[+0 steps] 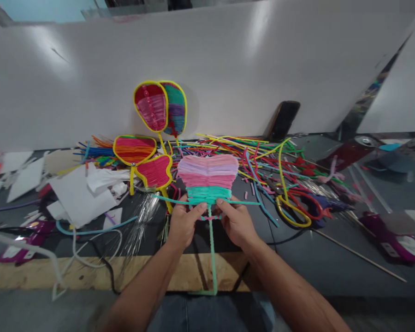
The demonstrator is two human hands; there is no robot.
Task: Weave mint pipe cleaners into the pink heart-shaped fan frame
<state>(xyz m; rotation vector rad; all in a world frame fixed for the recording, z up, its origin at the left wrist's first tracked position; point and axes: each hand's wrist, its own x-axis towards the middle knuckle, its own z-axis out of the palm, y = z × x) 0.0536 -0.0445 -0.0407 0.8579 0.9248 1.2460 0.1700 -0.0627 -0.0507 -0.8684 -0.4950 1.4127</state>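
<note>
A dark tabletop meets a white panel; left hand and right hand pinch one striped fan; left of it, four yellow-rimmed fans; right, one phone.

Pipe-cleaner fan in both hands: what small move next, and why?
Probably have the right hand fold the turquoise strand's nearer end around the fan's edge, the left hand steadying. Both strand ends stick out past the sides, beside the lowest turquoise rows, where the thumbs rest.
</note>
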